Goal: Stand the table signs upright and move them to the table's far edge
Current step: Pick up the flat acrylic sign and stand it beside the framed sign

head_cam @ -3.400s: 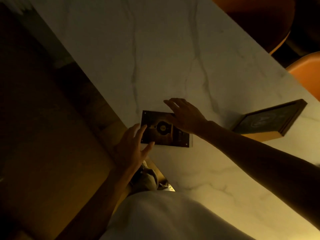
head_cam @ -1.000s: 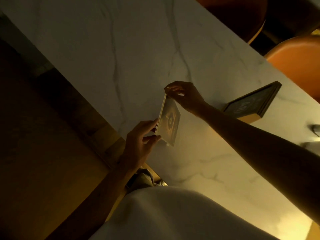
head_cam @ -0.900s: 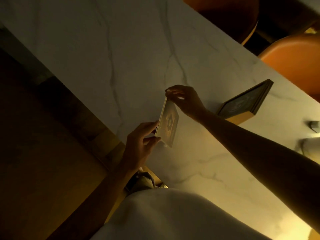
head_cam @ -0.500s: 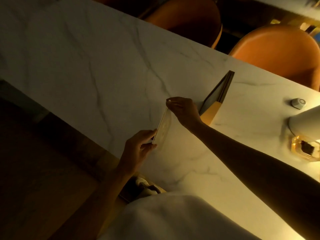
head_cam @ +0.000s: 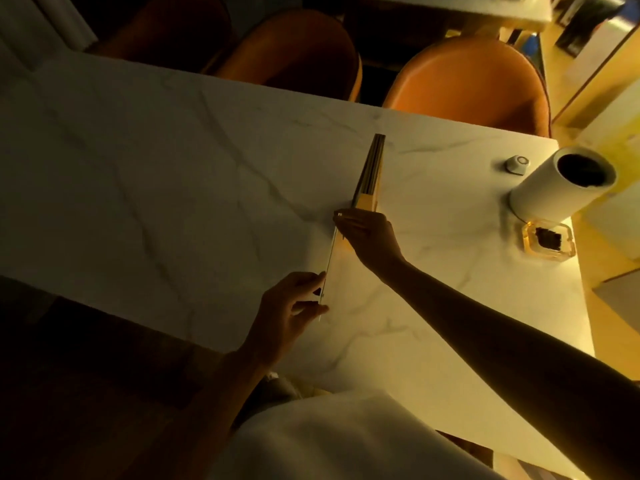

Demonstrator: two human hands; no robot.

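A thin flat table sign (head_cam: pixel 329 258) stands on edge above the white marble table (head_cam: pixel 173 188), seen edge-on as a narrow line. My right hand (head_cam: pixel 369 239) pinches its far top corner. My left hand (head_cam: pixel 292 311) pinches its near end between thumb and fingers. Just beyond my right hand a second, thicker sign (head_cam: pixel 370 173) with a dark frame and yellow base stands upright in the middle of the table, well short of the far edge.
Two orange chairs (head_cam: pixel 471 81) stand behind the table's far edge. At the right end are a white cylindrical lamp (head_cam: pixel 562 188), a small white round device (head_cam: pixel 517 164) and a glass ashtray (head_cam: pixel 549 242). Dark floor lies to my left.
The thin sign lay flat on the table; both hands lifted it and turned it upright. My view has tilted up, so the chairs and the lamp end now show.
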